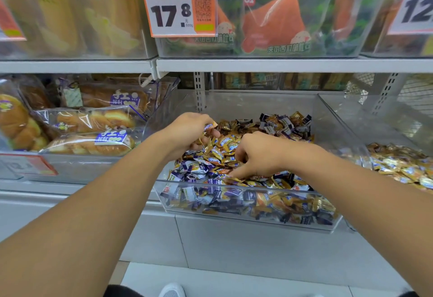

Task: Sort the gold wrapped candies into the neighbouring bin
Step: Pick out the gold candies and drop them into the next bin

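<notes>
Head view: left hand [187, 130] clutches gold wrapped candies [225, 143]; right hand [255, 156] fingertips pinch one in the clear bin [234, 212], beside the neighbouring bin [398, 165]

We see through a single head-worn camera, looking forward and down, close to the clear candy bin [246, 220] on the shelf [281, 65].

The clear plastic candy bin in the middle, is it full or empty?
Partly full. The clear plastic candy bin holds a heap of gold and purple wrapped candies well below its rim; both hands dig in it.
</notes>
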{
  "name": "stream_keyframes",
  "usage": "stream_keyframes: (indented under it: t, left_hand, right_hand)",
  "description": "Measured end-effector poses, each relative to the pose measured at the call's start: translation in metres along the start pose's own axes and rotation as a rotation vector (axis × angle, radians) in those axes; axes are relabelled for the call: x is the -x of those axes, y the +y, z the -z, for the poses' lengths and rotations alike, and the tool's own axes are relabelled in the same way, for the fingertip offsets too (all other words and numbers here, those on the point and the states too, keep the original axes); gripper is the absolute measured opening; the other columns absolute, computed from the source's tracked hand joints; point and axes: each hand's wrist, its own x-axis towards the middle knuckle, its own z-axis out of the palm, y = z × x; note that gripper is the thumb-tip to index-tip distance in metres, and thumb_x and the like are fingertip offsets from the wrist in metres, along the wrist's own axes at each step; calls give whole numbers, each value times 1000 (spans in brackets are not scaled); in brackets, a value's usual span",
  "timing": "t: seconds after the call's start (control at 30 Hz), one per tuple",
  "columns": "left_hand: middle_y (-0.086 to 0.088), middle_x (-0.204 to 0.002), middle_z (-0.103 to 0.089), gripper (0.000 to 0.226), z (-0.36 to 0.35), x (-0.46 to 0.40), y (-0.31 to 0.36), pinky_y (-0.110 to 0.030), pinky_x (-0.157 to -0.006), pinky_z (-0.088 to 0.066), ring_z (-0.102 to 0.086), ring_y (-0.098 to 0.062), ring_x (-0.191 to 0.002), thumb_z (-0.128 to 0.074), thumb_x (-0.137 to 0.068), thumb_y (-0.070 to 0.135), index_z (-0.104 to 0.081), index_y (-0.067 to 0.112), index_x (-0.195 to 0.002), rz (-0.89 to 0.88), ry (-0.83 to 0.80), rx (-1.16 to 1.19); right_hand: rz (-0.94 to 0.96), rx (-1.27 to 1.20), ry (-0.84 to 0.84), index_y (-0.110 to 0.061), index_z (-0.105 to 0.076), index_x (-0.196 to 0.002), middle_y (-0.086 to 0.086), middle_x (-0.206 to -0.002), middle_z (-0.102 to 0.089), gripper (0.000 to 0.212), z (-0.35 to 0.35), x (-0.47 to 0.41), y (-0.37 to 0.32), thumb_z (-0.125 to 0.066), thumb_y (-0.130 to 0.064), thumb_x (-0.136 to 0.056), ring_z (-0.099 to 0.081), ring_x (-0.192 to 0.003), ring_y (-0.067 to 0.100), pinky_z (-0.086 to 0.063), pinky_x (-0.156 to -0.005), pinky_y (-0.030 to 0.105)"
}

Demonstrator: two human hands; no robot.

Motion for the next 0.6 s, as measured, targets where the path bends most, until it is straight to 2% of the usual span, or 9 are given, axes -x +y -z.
stream_keyframes:
  t: [0.1, 0.17, 0.27, 0.33, 0.4, 0.43, 0.5, 0.53, 0.6]
  left_hand:
    - [-10, -85, -72, 17, 1, 5, 1, -19, -38, -29, -47, -12, -52, -50, -97, 8, -62, 5, -108, 92, -64, 207]
    - [-11, -90, -72, 25, 4, 7, -1, -18, -36, -33, -52, -12, -54, -46, -95, 0, -65, 6, -109, 111, -77, 224]
    - [-6, -86, -68, 25, 10, 10, 2, -18, -40, -37, -56, -12, -59, -48, -95, 3, -70, 6, -107, 114, -87, 190]
    - [-2, -78, -64, 27, 11, 10, 4, -20, -44, -38, -55, -12, -61, -49, -100, 19, -73, 7, -106, 125, -126, 127]
    - [2, -73, -60, 41, 8, 9, 4, -23, -50, -38, -53, -11, -61, -48, -101, 43, -75, 13, -101, 94, -124, -88]
    - [5, -72, -60, 43, 7, 9, 4, -23, -53, -38, -53, -10, -62, -53, -96, 54, -76, 17, -96, 33, -105, -281]
    - [10, -69, -61, 37, 4, 8, -1, -23, -55, -38, -54, -6, -63, -72, -80, 59, -74, 24, -87, -158, -86, -714]
    - [10, -68, -60, 35, 4, 7, -5, -22, -55, -38, -54, -4, -63, -80, -73, 57, -72, 26, -85, -233, -107, -871]
    - [11, -69, -60, 31, 4, 5, -10, -21, -56, -37, -54, -4, -64, -85, -67, 52, -67, 31, -81, -279, -159, -975]
  right_hand:
    - [3, -130, 62, -10, -49, -65, 4, -59, -38, 46, 7, 3, 3, -68, -43, -91, -32, -51, 17, -27, -50, 29]
    - [-112, -573, 102, -12, -54, -71, 2, -63, -41, 32, 14, 7, 11, -64, -32, -94, -30, -48, 13, -25, -45, 26]
    - [-278, -1487, 30, -7, -62, -88, 7, -79, -58, 14, 22, 12, 17, -54, -17, -92, -42, -53, 11, -29, -37, 18]
    - [-330, -1727, 24, -9, -62, -86, 7, -80, -62, 19, 23, 10, 14, -53, -24, -93, -50, -57, 13, -36, -37, 17]
    - [-357, -1570, 114, -15, -59, -75, 2, -69, -57, 31, 21, 4, 9, -57, -38, -95, -52, -55, 13, -38, -39, 18]
    - [-334, -1350, 201, -16, -57, -70, -1, -63, -53, 36, 19, 0, 7, -58, -42, -96, -50, -52, 12, -38, -41, 20]
    - [-186, -745, 375, -16, -63, -71, -4, -61, -56, 36, 14, -4, 7, -62, -43, -95, -53, -52, 11, -43, -49, 24]
    - [-78, -454, 424, -18, -69, -79, -5, -70, -64, 30, 13, -6, 8, -64, -44, -94, -60, -61, 10, -49, -57, 28]
    - [37, -50, 364, -28, -72, -105, -6, -105, -71, 27, 10, -6, 7, -67, -49, -89, -65, -94, 15, -54, -78, 36]
